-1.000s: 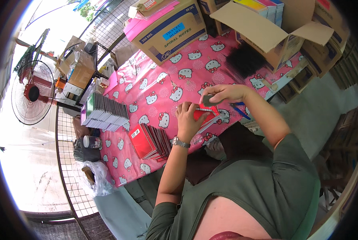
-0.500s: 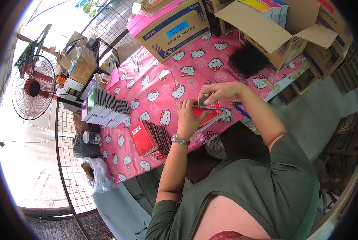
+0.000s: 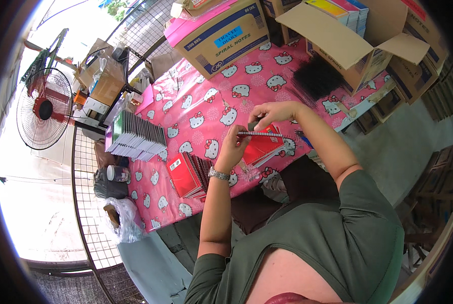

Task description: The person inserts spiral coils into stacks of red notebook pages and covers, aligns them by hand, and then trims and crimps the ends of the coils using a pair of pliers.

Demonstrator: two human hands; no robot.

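The red notebook [image 3: 261, 146] is held just above the table [image 3: 201, 109], near its front edge, between both hands. The left hand [image 3: 232, 149] grips its near end from below, fingers curled around the edge where the spiral binding runs. The right hand [image 3: 269, 112] comes down from above, its fingertips pinched on something small and dark at the top of the spiral — what exactly it is I cannot tell.

The notebook looks light and thin, with a soft card cover that would flex if taken by one corner, so it is best held along the bound edge, where the wire stiffens it. The glossy cover is likely a bit slippery; the wire coil itself is springy and could bend out of shape under a hard squeeze — a gentle pinch suits it better.

To the left lies a stack of red notebooks [image 3: 188, 175], fanned out, and further left a taller pile of dark-edged notebooks [image 3: 135, 137]. A heap of black spiral coils [image 3: 317, 78] rests beside an open cardboard box [image 3: 358, 48].
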